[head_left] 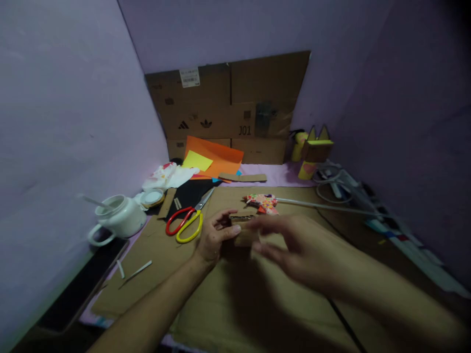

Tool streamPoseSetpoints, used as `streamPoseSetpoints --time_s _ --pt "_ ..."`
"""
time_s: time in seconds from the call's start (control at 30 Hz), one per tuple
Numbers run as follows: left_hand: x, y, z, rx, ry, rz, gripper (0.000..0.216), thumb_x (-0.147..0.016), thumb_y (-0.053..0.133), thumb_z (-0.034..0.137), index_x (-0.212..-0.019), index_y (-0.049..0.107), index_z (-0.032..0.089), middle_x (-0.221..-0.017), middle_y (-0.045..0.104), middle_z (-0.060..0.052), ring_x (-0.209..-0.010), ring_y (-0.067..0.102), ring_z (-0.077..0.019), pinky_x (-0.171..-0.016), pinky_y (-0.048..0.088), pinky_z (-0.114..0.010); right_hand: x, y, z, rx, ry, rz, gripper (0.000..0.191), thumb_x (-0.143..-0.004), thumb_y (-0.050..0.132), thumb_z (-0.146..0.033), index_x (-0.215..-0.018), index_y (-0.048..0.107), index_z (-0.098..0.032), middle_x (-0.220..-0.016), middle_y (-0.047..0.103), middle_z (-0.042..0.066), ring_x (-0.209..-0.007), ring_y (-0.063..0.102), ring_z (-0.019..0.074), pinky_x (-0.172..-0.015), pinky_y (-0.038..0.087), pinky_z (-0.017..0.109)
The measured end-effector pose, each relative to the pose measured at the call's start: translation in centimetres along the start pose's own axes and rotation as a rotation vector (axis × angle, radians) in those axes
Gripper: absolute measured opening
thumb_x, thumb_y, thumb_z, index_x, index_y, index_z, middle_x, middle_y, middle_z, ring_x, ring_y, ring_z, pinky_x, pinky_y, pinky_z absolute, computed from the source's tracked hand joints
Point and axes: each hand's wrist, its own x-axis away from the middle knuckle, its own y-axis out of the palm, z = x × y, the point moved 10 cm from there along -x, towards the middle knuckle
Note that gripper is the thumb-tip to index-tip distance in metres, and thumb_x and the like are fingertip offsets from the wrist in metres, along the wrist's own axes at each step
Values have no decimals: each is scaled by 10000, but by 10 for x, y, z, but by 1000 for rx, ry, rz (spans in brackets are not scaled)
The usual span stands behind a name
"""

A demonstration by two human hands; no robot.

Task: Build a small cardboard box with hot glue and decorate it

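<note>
My left hand (215, 234) grips a small brown cardboard piece (245, 238) at its left side, thumb in front and fingers behind. A dark corrugated edge runs along the top of that piece. On its other side is my right hand (290, 245), smeared a little by motion, thumb and forefinger apart with nothing visible between them. Whether its fingertips touch the cardboard I cannot tell. Just behind the hands lies a glue gun (262, 200) with a floral pattern, a long clear glue stick (312, 203) coming out of its back. Scissors (189, 223) with red and yellow handles lie left of my left hand.
A cardboard sheet (147, 289) covers the tabletop. A white pot (119, 218) and a dark flat panel (83, 284) are at left. Orange paper (221, 157) and a cardboard strip (243, 177) lie at the back, before an upright cardboard panel (213, 105). Cardboard-and-yellow figures (314, 152) stand back right.
</note>
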Motion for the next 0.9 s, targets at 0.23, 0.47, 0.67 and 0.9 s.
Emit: streamPoseSetpoints --time_s 0.23,0.47,0.67,0.9 --pt "4 6 6 -20 24 -33 453 -543 783 194 -976 657 156 -798 681 -26 -748 620 -179 -675 463 -265 -11 3 58 -241 329 -62 733 -556 799 -330 -1227 517 -246 -1276 533 117 -1159 509 285 -937 432 451" --pt "10 16 4 -86 19 -106 477 -564 745 185 -1024 626 149 -855 664 -49 -772 595 -182 -663 463 -261 4 22 65 -341 353 -123 459 -648 752 -363 -1076 632 -247 -1110 635 64 -1015 581 248 -845 463 372" --pt "14 39 15 -293 106 -198 506 -653 708 216 -1142 584 172 -810 650 -27 -687 572 -152 -622 470 -250 4 9 64 -341 255 -9 339 -619 774 -312 -937 681 -240 -970 672 44 -934 605 234 -777 489 333" --pt "21 55 48 -546 386 -178 413 -654 700 163 -1062 653 205 -1102 669 -76 -1037 589 -259 -922 437 -372 6 -1 56 -373 131 76 286 -621 775 -271 -895 692 -272 -939 667 34 -904 622 224 -676 524 293"
